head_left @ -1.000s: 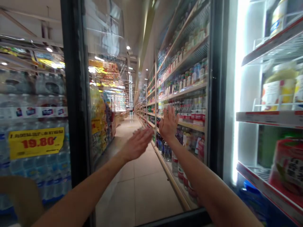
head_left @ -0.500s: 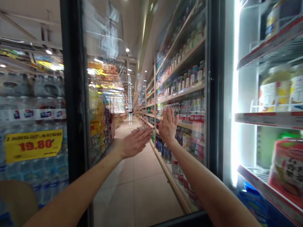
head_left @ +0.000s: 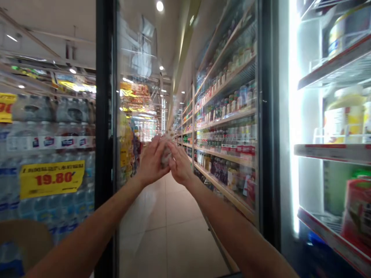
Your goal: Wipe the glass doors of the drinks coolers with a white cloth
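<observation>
A glass cooler door (head_left: 139, 216) in a dark frame stands swung open in front of me. Both my arms reach forward to its pane. My left hand (head_left: 152, 160) is at the middle of the glass, its fingers bent a little and parted from the thumb. Close beside it, my right hand (head_left: 181, 162) has its fingers stretched up and to the left. The two hands nearly meet at the fingertips. Between them shows a pale, blurred patch (head_left: 166, 152); I cannot tell whether it is a reflection or a thin object.
On the right, lit cooler shelves (head_left: 333, 154) hold bottles and a red package (head_left: 359, 212). Stacked packs of bottled drinks (head_left: 55, 143) with a yellow price sign (head_left: 52, 179) stand on the left. Shelves of drinks (head_left: 226, 127) and a tiled floor (head_left: 174, 227) appear in the pane.
My right hand has come down and left, and my left hand has turned its fingers upward, so the hands are now closer together. The view has shifted slightly to the left.
</observation>
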Available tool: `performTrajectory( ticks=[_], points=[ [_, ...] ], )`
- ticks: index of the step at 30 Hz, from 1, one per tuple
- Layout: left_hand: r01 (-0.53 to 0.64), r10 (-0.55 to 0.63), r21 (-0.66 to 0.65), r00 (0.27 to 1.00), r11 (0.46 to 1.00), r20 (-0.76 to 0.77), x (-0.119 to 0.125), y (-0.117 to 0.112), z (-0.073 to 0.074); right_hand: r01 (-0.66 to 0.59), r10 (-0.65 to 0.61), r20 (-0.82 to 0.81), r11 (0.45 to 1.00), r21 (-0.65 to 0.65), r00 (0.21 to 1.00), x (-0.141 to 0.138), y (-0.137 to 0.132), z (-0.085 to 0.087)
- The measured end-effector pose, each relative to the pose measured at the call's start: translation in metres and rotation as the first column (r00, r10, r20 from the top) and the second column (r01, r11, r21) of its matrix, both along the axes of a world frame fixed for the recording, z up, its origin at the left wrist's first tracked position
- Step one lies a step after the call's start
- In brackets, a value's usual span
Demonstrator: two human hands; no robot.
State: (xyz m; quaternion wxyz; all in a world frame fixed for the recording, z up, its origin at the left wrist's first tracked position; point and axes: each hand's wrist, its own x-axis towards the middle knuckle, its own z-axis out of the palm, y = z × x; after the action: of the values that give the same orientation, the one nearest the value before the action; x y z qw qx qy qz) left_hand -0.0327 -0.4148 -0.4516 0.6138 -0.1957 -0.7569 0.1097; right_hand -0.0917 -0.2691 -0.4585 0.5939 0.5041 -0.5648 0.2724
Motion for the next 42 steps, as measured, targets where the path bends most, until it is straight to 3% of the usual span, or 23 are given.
performTrajectory(
  ticks=[4, 6, 8, 10, 13, 15, 16, 18, 21, 23, 26, 29, 31, 32, 35, 37, 39, 42],
  points=[
    [-0.117, 0.116, -0.038, 0.993, 0.992, -0.028, 0.023, -0.028, -0.021, 0.207, -0.207, -0.02, 0.978, -0.017, 0.978, 0.011, -0.026, -0.003],
    [-0.167, 0.165, -0.07, 0.986, 0.983, -0.035, 0.028, -0.031, -0.027, 0.275, -0.277, -0.097, 0.961, -0.037, 0.956, 0.006, -0.024, -0.005],
    [-0.184, 0.181, -0.064, 0.982, 0.981, -0.047, 0.028, -0.028, -0.03, 0.335, -0.341, -0.152, 0.94, -0.066, 0.928, -0.007, 0.0, -0.007],
    [-0.18, 0.178, -0.035, 0.983, 0.983, -0.045, 0.028, -0.024, -0.031, 0.409, -0.421, -0.114, 0.905, -0.118, 0.9, -0.029, 0.044, -0.009],
    [-0.179, 0.179, 0.006, 0.984, 0.984, -0.019, 0.028, -0.018, -0.03, 0.542, -0.486, 0.242, 0.782, -0.308, 0.84, -0.064, 0.118, -0.009],
    [-0.182, 0.183, 0.019, 0.983, 0.983, -0.014, 0.029, -0.016, -0.03, 0.6, -0.416, 0.45, 0.674, -0.431, 0.79, -0.075, 0.14, -0.009],
    [-0.185, 0.185, 0.022, 0.983, 0.983, -0.015, 0.029, -0.015, -0.03, 0.603, -0.384, 0.485, 0.651, -0.461, 0.785, -0.075, 0.137, -0.01],
    [-0.187, 0.187, 0.023, 0.982, 0.982, -0.025, 0.03, -0.015, -0.031, 0.552, -0.387, 0.41, 0.702, -0.45, 0.826, -0.063, 0.109, -0.012],
    [-0.189, 0.189, 0.009, 0.981, 0.982, -0.04, 0.03, -0.016, -0.031, 0.431, -0.42, 0.097, 0.865, -0.256, 0.902, -0.035, 0.053, -0.021],
    [-0.194, 0.193, -0.017, 0.98, 0.981, -0.053, 0.03, -0.017, -0.031, 0.399, -0.409, -0.034, 0.904, -0.151, 0.912, -0.028, 0.042, -0.027],
    [-0.208, 0.204, -0.052, 0.976, 0.977, -0.076, 0.029, -0.018, -0.03, 0.431, -0.439, 0.014, 0.876, -0.215, 0.899, -0.045, 0.078, -0.029],
    [-0.194, 0.19, -0.048, 0.978, 0.98, -0.084, 0.029, -0.018, -0.031, 0.513, -0.421, 0.296, 0.733, -0.445, 0.858, -0.066, 0.115, -0.024],
    [-0.181, 0.179, -0.027, 0.981, 0.983, -0.071, 0.029, -0.017, -0.031, 0.529, -0.373, 0.379, 0.669, -0.523, 0.847, -0.065, 0.111, -0.024],
    [-0.182, 0.181, -0.019, 0.982, 0.983, -0.063, 0.029, -0.017, -0.031, 0.516, -0.378, 0.355, 0.688, -0.51, 0.855, -0.06, 0.1, -0.026],
    [-0.203, 0.202, -0.024, 0.978, 0.979, -0.056, 0.029, -0.017, -0.031, 0.434, -0.427, 0.086, 0.864, -0.255, 0.9, -0.039, 0.06, -0.041],
    [-0.209, 0.207, -0.031, 0.977, 0.977, -0.057, 0.028, -0.018, -0.031, 0.41, -0.416, -0.047, 0.907, -0.097, 0.908, -0.034, 0.056, -0.051],
    [-0.204, 0.203, -0.025, 0.978, 0.979, -0.05, 0.028, -0.018, -0.031, 0.432, -0.438, -0.02, 0.893, -0.127, 0.899, -0.043, 0.075, -0.057],
    [-0.21, 0.209, -0.013, 0.976, 0.978, -0.055, 0.026, -0.018, -0.031, 0.521, -0.46, 0.246, 0.768, -0.372, 0.853, -0.064, 0.114, -0.058]
  ],
)
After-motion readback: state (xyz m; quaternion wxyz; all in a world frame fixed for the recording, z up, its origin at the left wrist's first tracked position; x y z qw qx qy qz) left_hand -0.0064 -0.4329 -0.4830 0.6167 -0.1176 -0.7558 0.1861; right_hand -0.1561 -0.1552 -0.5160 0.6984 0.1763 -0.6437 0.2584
